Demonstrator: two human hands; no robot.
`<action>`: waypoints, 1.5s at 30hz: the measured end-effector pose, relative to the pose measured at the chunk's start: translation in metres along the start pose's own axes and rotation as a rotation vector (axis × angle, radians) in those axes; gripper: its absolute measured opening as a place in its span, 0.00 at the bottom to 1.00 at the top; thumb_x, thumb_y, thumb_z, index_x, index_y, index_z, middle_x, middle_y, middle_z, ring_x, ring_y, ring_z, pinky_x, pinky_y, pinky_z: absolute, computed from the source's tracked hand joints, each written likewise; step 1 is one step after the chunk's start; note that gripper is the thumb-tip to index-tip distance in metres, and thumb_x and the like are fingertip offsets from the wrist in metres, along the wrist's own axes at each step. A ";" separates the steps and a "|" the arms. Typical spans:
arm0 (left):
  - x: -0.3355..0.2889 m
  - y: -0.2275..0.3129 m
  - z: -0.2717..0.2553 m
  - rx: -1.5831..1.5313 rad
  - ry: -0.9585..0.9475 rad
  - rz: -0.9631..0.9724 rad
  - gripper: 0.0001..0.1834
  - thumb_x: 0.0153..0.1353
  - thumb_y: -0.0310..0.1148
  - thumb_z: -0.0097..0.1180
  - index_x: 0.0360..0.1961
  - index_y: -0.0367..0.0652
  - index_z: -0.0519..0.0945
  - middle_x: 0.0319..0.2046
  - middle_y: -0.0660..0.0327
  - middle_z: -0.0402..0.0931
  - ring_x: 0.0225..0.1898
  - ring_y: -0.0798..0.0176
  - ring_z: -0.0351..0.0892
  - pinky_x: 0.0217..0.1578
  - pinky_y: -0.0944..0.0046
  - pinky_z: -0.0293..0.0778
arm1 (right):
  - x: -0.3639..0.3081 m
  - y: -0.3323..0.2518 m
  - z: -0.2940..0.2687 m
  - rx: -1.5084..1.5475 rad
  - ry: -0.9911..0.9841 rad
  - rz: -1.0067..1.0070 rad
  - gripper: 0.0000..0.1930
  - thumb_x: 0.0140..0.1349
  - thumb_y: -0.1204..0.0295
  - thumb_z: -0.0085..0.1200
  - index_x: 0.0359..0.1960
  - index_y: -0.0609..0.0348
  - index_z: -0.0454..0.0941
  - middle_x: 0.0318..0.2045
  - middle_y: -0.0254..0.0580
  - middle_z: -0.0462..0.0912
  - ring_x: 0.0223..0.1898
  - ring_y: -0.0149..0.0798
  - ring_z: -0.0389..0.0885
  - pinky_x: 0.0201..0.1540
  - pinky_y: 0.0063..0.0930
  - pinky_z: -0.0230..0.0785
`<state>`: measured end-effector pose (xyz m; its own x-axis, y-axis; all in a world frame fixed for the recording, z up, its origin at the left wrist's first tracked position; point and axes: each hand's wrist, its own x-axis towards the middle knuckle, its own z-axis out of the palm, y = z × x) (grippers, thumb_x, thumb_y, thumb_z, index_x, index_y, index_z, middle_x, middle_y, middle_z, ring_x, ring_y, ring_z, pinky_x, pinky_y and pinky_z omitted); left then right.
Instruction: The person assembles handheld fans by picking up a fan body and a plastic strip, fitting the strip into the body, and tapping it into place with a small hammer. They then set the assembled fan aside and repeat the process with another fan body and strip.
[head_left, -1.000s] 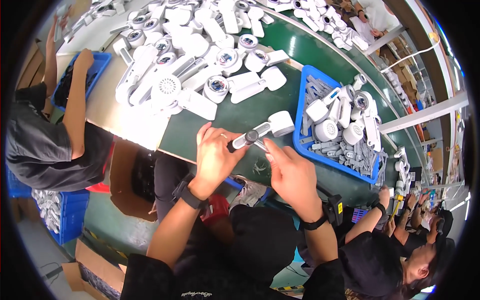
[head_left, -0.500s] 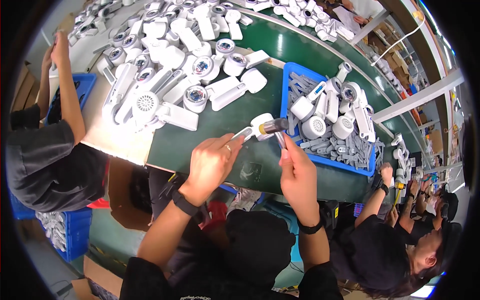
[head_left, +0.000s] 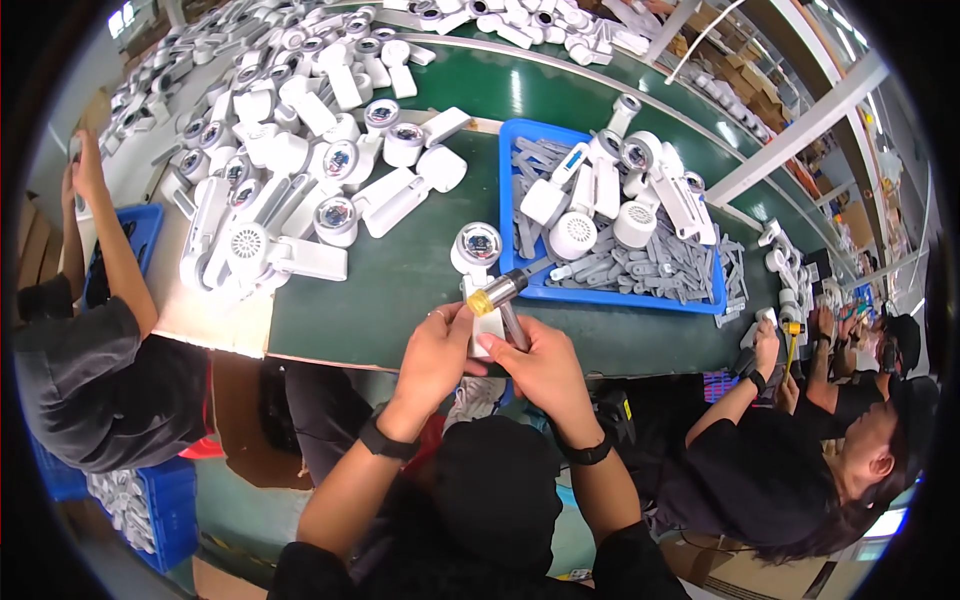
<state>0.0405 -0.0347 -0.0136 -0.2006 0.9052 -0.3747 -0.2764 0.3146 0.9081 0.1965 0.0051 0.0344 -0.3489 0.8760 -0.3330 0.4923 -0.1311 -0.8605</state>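
Note:
A white handheld fan [head_left: 476, 247], its round end showing an exposed circuit, is upright before me at the table's front edge. My left hand [head_left: 434, 354] is closed around its handle from the left. In my right hand [head_left: 547, 368] is a small mallet [head_left: 500, 290] with a black and yellow head and a metal shaft, lying across the handle. The right thumb also presses on the lower end of the fan's handle. Part of that handle is hidden behind the mallet and my fingers.
A blue tray [head_left: 509, 190] at the right holds grey strip-shaped parts [head_left: 640, 272] and several white fans [head_left: 574, 235]. A large heap of fans [head_left: 290, 150] spreads over the left of the green table [head_left: 390, 290]. Co-workers are at both sides, one at right with a yellow-headed mallet [head_left: 793, 330].
The fan has come nearer to me and turned so its circuit end points away. My right hand with the mallet has moved in beside my left, its thumb now on the handle.

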 end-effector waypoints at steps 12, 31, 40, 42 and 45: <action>-0.024 0.016 -0.023 0.616 0.369 0.459 0.10 0.69 0.30 0.66 0.43 0.33 0.85 0.27 0.59 0.87 0.27 0.73 0.84 0.28 0.71 0.77 | 0.020 0.050 -0.027 -0.240 0.350 -0.496 0.18 0.64 0.73 0.67 0.56 0.58 0.84 0.31 0.47 0.87 0.23 0.35 0.80 0.31 0.30 0.73; 0.104 0.053 0.087 1.283 -0.201 0.840 0.10 0.53 0.36 0.74 0.35 0.44 0.91 0.35 0.56 0.86 0.44 0.49 0.82 0.50 0.52 0.79 | 0.019 0.128 -0.107 0.504 0.433 -0.237 0.14 0.79 0.63 0.54 0.44 0.65 0.80 0.18 0.39 0.81 0.11 0.25 0.71 0.15 0.19 0.60; 0.113 0.053 0.089 1.351 -0.203 0.803 0.11 0.56 0.35 0.72 0.40 0.44 0.91 0.37 0.54 0.86 0.43 0.47 0.85 0.46 0.50 0.80 | 0.018 0.124 -0.113 0.580 0.446 -0.232 0.13 0.79 0.64 0.54 0.43 0.64 0.81 0.18 0.38 0.80 0.11 0.25 0.70 0.15 0.19 0.59; 0.106 0.057 0.089 1.416 -0.187 0.884 0.10 0.57 0.34 0.71 0.39 0.44 0.91 0.36 0.54 0.86 0.42 0.48 0.85 0.45 0.50 0.80 | 0.017 0.126 -0.113 0.584 0.457 -0.234 0.13 0.79 0.64 0.54 0.43 0.64 0.81 0.18 0.38 0.80 0.11 0.25 0.70 0.15 0.19 0.59; 0.093 0.064 0.095 1.402 -0.169 0.963 0.08 0.59 0.32 0.68 0.39 0.44 0.90 0.36 0.55 0.86 0.41 0.48 0.84 0.43 0.50 0.80 | 0.016 0.127 -0.109 0.607 0.470 -0.248 0.13 0.79 0.65 0.54 0.43 0.64 0.81 0.18 0.38 0.80 0.11 0.25 0.70 0.15 0.19 0.59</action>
<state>0.0935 0.0966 0.0278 0.3318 0.8929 0.3043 0.8695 -0.4146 0.2684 0.3405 0.0528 -0.0380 0.0474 0.9986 -0.0243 -0.1213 -0.0184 -0.9924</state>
